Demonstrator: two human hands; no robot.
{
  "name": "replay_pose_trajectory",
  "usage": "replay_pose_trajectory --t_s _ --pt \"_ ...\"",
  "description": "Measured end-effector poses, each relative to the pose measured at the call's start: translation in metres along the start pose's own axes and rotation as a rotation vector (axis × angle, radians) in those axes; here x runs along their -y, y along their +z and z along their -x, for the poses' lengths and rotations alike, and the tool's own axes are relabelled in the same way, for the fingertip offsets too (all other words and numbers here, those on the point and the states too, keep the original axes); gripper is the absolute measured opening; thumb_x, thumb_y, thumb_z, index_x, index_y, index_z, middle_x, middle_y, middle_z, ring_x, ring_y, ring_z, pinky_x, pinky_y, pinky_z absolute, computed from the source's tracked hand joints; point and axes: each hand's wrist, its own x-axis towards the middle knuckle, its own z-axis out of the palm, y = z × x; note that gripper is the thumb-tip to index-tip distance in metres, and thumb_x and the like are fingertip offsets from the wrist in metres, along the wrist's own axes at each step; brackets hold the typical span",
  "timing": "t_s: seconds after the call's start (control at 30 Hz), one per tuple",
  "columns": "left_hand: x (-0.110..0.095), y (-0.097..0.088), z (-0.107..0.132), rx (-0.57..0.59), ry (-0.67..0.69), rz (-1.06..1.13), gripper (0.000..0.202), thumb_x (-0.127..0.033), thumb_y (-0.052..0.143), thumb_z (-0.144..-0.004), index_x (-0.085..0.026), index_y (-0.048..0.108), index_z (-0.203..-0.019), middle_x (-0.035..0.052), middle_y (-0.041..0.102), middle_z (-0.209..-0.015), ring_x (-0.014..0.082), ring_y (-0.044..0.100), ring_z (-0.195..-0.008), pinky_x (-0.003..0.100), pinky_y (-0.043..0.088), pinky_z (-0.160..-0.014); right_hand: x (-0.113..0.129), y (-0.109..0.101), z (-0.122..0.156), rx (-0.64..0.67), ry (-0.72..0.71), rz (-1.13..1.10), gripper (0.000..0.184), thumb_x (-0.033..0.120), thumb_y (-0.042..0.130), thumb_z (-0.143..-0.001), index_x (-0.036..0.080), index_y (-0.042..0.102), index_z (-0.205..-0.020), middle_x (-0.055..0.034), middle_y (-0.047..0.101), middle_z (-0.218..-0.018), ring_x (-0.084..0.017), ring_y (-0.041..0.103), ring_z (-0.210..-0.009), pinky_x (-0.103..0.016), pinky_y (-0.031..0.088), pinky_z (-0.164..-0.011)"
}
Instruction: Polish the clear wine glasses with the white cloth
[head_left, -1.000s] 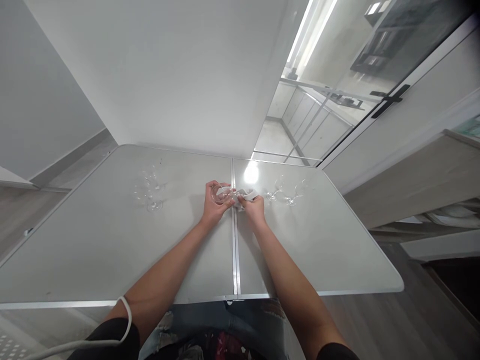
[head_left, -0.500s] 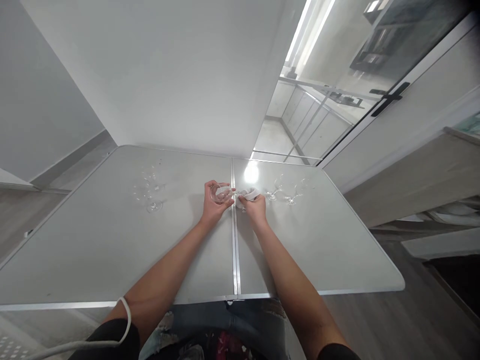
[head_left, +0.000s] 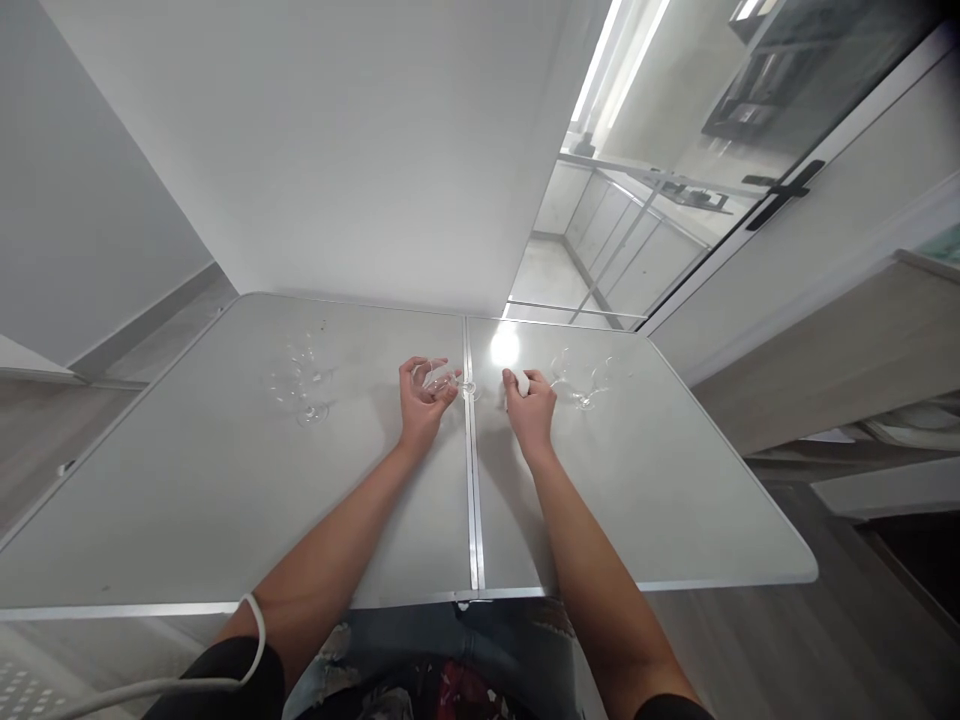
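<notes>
My left hand [head_left: 418, 412] is closed around the bowl of a clear stemmed glass [head_left: 441, 384]. The glass lies tilted sideways, its round foot pointing right over the table's centre seam. To the right, my right hand [head_left: 532, 410] grips a bunched white cloth [head_left: 523, 382] between thumb and fingers, apart from the glass. Just beyond that hand stand clear stemmed glasses [head_left: 583, 400], one partly hidden behind the fingers. More clear stemmed glasses [head_left: 312, 411] are grouped on the left half of the table; their outlines are faint.
The pale folding table [head_left: 360, 530] has a metal seam [head_left: 472, 500] down its middle and a metal rim. A white wall [head_left: 360, 150] rises behind it. A glass door with a black handle [head_left: 784, 195] is at the right. A white cable [head_left: 251, 640] loops by my left arm.
My right hand has drawn the cloth off the glass's foot and moved right. My left hand has shifted slightly left with the glass, whose foot is now uncovered.
</notes>
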Motion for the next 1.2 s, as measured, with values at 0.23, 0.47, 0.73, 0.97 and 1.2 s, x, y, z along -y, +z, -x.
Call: replay_pose_trajectory --t_s 0.23,0.47,0.73,0.97,1.2 --pt "0.000 -0.001 0.000 -0.065 -0.007 -0.028 0.065 -0.041 0.084 -0.078 -0.033 0.040 -0.125 0.0083 0.057 -0.128 0.0223 0.073 -0.105 0.045 0.056 -0.101 0.018 -0.020 -0.001 0.254 -0.122 -0.232 0.050 0.020 0.053 -0.077 0.025 0.058 -0.127 -0.0051 0.070 -0.112 -0.015 0.061 -0.072 -0.027 0.047 -0.068" --pt "0.000 -0.002 0.001 -0.002 -0.036 -0.018 0.068 -0.039 0.087 -0.075 -0.032 0.042 -0.126 0.0095 0.059 -0.128 0.0244 0.071 -0.110 0.043 0.056 -0.099 0.023 -0.003 0.016 0.418 -0.182 0.077 0.038 0.042 0.062 -0.087 0.023 0.072 -0.119 -0.0010 0.069 -0.068 -0.018 0.059 -0.061 -0.027 0.042 -0.062" --pt "0.008 0.001 0.002 0.281 -0.017 -0.002 0.076 -0.041 0.092 -0.066 -0.027 0.049 -0.126 0.0128 0.068 -0.121 0.0296 0.061 -0.127 0.049 0.044 -0.111 0.026 0.015 0.029 0.448 -0.283 0.518 0.019 0.027 0.061 -0.085 0.017 0.077 -0.086 -0.0117 0.074 -0.077 -0.022 0.065 -0.067 -0.030 0.035 -0.061" --pt "0.009 -0.004 0.000 0.205 -0.039 -0.018 0.075 -0.058 0.085 -0.069 -0.032 0.049 -0.130 0.0130 0.050 -0.144 0.0263 0.058 -0.125 0.043 0.046 -0.106 0.005 -0.012 0.005 0.326 -0.015 0.293 0.021 0.027 0.060 -0.081 0.019 0.079 -0.078 -0.0088 0.075 -0.071 -0.022 0.067 -0.066 -0.028 0.041 -0.061" --pt "0.007 -0.004 0.001 0.085 -0.073 -0.100 0.039 -0.055 0.070 -0.086 -0.025 0.063 -0.110 0.0080 0.057 -0.116 0.0191 0.058 -0.100 0.032 0.051 -0.087 -0.033 -0.040 0.001 0.310 0.204 0.099 0.021 0.034 0.063 -0.075 0.020 0.079 -0.072 -0.0020 0.075 -0.067 -0.020 0.068 -0.068 -0.025 0.045 -0.063"
